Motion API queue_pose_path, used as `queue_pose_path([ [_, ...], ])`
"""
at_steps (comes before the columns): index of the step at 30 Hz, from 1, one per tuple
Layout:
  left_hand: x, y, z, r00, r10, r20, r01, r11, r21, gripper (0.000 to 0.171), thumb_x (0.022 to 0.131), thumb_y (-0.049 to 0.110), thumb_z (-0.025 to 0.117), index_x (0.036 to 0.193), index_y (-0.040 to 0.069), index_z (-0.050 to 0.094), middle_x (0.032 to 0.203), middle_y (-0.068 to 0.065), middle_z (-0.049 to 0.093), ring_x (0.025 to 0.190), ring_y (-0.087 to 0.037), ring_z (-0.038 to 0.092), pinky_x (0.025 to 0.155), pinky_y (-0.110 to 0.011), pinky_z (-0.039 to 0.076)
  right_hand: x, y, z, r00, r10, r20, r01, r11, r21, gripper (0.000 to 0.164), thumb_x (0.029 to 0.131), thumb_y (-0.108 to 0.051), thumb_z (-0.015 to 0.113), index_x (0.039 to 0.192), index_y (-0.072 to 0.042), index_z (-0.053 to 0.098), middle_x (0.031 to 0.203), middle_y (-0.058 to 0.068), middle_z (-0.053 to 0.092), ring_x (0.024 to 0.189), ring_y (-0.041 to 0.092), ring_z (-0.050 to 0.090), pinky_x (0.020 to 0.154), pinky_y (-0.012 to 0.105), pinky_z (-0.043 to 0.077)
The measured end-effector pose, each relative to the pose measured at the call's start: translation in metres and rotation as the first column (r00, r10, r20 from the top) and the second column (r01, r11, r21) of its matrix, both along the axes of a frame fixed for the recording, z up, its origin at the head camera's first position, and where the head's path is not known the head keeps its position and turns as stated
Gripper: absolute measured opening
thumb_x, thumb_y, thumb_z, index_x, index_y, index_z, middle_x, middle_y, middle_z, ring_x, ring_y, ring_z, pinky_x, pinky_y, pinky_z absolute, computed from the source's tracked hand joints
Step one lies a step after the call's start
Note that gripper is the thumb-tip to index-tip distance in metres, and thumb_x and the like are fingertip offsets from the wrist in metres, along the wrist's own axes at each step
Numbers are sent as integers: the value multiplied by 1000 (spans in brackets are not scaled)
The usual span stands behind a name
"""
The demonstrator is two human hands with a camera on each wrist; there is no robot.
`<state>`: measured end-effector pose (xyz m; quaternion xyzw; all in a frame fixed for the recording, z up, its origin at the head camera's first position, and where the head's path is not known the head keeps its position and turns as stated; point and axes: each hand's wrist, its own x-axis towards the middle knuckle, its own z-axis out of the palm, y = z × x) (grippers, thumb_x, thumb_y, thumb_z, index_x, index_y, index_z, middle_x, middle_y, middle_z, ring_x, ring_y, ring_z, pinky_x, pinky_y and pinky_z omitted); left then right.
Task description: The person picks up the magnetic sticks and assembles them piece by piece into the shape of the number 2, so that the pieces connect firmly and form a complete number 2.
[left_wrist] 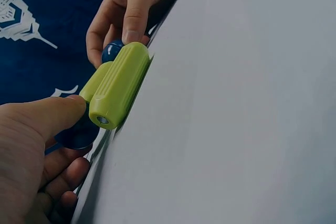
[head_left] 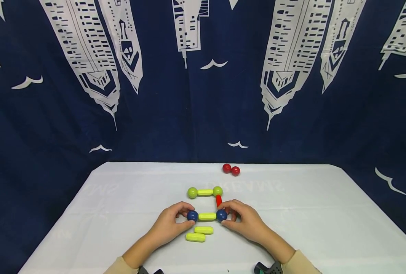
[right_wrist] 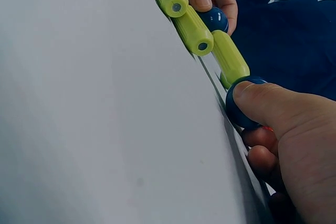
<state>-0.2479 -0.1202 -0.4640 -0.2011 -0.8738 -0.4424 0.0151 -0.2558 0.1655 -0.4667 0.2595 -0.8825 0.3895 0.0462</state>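
My left hand (head_left: 170, 223) pinches a dark blue ball (head_left: 192, 216) between thumb and fingers. Another blue ball (head_left: 221, 215) is pinched by my right hand (head_left: 246, 221). Between the two balls lies a yellow-green magnetic rod (head_left: 207, 216), touching both. A red rod (head_left: 218, 200) runs back from the right blue ball to a green ball (head_left: 218, 191), its near end partly hidden by my right fingers. That green ball is joined through a yellow-green rod (head_left: 205, 192) to a second green ball (head_left: 192, 193). In the right wrist view, my thumb covers part of the near blue ball (right_wrist: 242, 109).
Two loose yellow-green rods, one (head_left: 203, 230) just behind the other (head_left: 195, 237), lie in front of the held row. Two red balls (head_left: 231, 170) sit side by side near the back edge of the white table (head_left: 120, 198). Behind it hangs a dark blue printed cloth (head_left: 162, 114).
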Motion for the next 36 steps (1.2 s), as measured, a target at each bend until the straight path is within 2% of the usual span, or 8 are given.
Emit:
queue_pose_path([
  [13, -1, -1, -1, 1000, -7, -21, 7, 1000, -13, 32, 84, 26, 80, 112, 24, 66, 100, 12, 71, 92, -3, 62, 84, -25, 47, 0, 0, 0, 1000, -5, 15, 5, 1000, -8, 39, 83, -22, 82, 118, -28, 67, 95, -11, 62, 75, 6, 54, 65, 21, 46],
  [22, 0, -1, -1, 1000, -16, 2, 16, 1000, -18, 34, 85, 25, 79, 115, 26, 65, 102, 16, 69, 94, -1, 60, 87, -26, 47, 0, 0, 0, 1000, -3, 19, 3, 1000, -8, 39, 82, -22, 82, 118, -29, 67, 95, -11, 62, 74, 5, 54, 65, 21, 46],
  [36, -1, -1, 2, 1000, -19, 4, 19, 1000, 9, 35, 89, 26, 76, 121, 21, 64, 111, 13, 66, 95, -4, 61, 84, -24, 46, -1, 1, -1, 1000, 6, -10, -7, 999, -46, 39, 82, -18, 83, 117, -25, 68, 94, -9, 63, 75, 7, 56, 65, 22, 48],
])
